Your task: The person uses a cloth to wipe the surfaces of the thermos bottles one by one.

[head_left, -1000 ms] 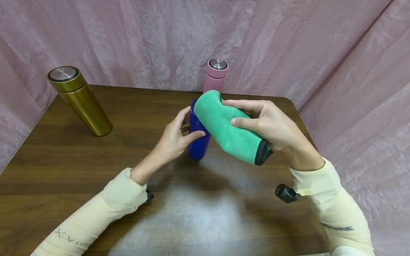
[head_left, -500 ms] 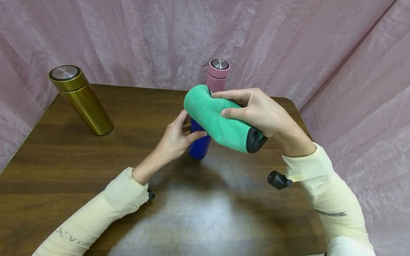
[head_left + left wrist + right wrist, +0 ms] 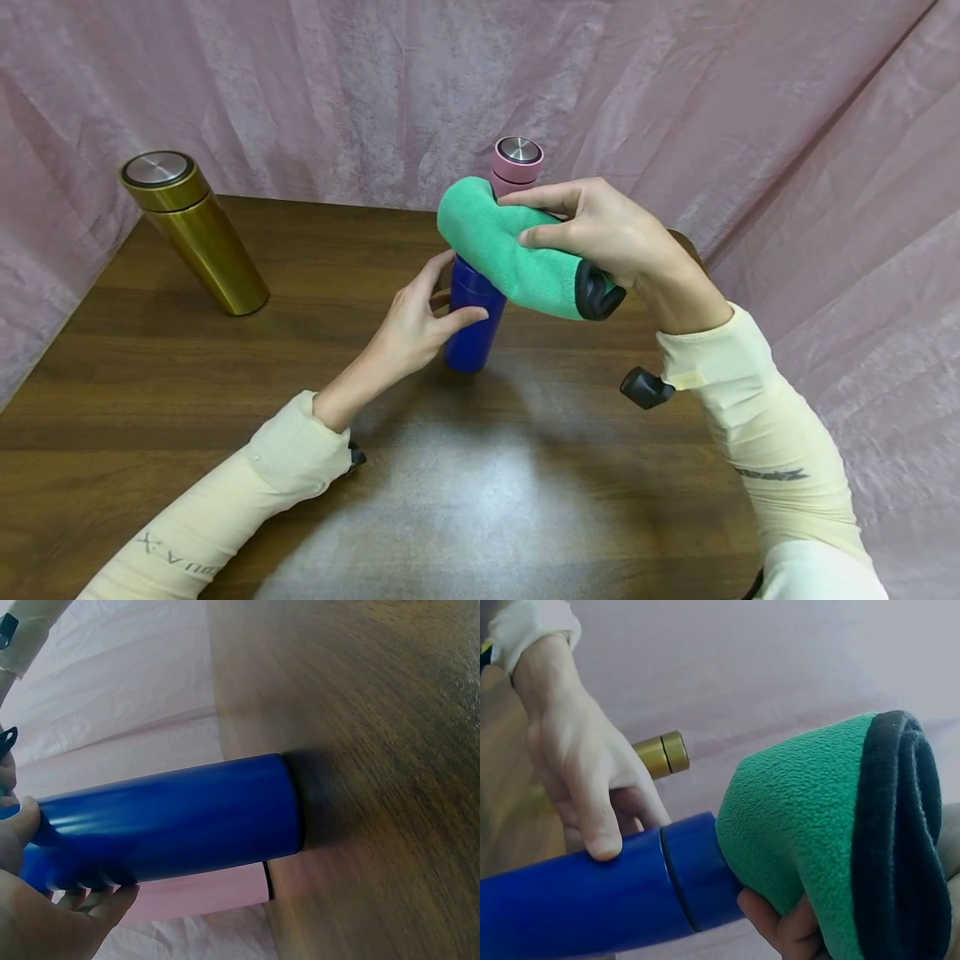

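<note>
A blue flask (image 3: pixel 474 337) stands upright on the wooden table. My left hand (image 3: pixel 405 333) grips its side, thumb in front and fingers round the back; the left wrist view also shows the hand (image 3: pixel 56 919) on the flask (image 3: pixel 187 817). My right hand (image 3: pixel 611 229) holds a folded green cloth (image 3: pixel 517 258) with black edging, thumb on the near face. The cloth covers the flask's top in the head view. In the right wrist view, the cloth (image 3: pixel 799 817) lies against the end of the blue lid (image 3: pixel 705 870), past a dark seam.
A gold flask (image 3: pixel 202 242) with a silver-topped lid stands at the table's left. Behind the cloth is a pink flask (image 3: pixel 517 169), its lower part hidden. Pink curtain (image 3: pixel 337 100) hangs along the back and right of the wooden table (image 3: pixel 450 517).
My right hand has moved the cloth left, then up and away over the flask's top. The left hand stays on the blue flask, which remains in place.
</note>
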The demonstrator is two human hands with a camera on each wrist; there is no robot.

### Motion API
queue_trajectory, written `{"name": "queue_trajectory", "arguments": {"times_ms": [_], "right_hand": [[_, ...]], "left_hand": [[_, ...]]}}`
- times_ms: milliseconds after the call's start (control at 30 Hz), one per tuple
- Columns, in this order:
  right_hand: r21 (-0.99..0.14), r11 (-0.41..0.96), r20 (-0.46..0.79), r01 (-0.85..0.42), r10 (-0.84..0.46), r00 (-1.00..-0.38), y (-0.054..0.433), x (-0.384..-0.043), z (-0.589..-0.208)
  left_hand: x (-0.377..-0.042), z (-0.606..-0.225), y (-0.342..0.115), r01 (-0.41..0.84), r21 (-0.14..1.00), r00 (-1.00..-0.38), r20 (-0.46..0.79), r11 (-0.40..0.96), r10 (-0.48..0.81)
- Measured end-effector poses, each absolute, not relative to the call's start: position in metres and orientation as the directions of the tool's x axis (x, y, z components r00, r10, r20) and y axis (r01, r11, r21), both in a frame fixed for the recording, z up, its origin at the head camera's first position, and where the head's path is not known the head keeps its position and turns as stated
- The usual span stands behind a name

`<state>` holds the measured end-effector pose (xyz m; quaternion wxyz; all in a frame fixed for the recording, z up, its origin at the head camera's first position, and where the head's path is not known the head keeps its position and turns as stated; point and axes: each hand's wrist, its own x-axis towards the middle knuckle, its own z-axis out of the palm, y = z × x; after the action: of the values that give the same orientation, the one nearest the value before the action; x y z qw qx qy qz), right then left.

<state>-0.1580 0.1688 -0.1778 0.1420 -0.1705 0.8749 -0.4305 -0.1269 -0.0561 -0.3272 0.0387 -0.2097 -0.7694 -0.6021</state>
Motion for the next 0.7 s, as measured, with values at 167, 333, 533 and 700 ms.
{"name": "queue_trajectory", "arguments": {"times_ms": [167,333,533,700], "right_hand": [[-0.813,0.565,-0.112,-0.145,-0.395,-0.912,0.177,-0.161,-0.178],[-0.811,0.575,-0.126,-0.112,-0.358,-0.925,0.188,-0.159,-0.181],[-0.814,0.574,-0.134,-0.089,-0.335,-0.933,0.201,-0.153,-0.186],[-0.804,0.589,-0.127,-0.089,-0.315,-0.941,0.211,-0.150,-0.191]], "left_hand": [[-0.126,-0.326,-0.055,0.378,0.907,-0.907,0.323,0.187,0.269],[-0.126,-0.327,-0.055,0.393,0.900,-0.903,0.340,0.187,0.264],[-0.126,-0.328,-0.055,0.406,0.893,-0.899,0.353,0.192,0.258],[-0.125,-0.328,-0.054,0.405,0.895,-0.900,0.353,0.187,0.257]]}}
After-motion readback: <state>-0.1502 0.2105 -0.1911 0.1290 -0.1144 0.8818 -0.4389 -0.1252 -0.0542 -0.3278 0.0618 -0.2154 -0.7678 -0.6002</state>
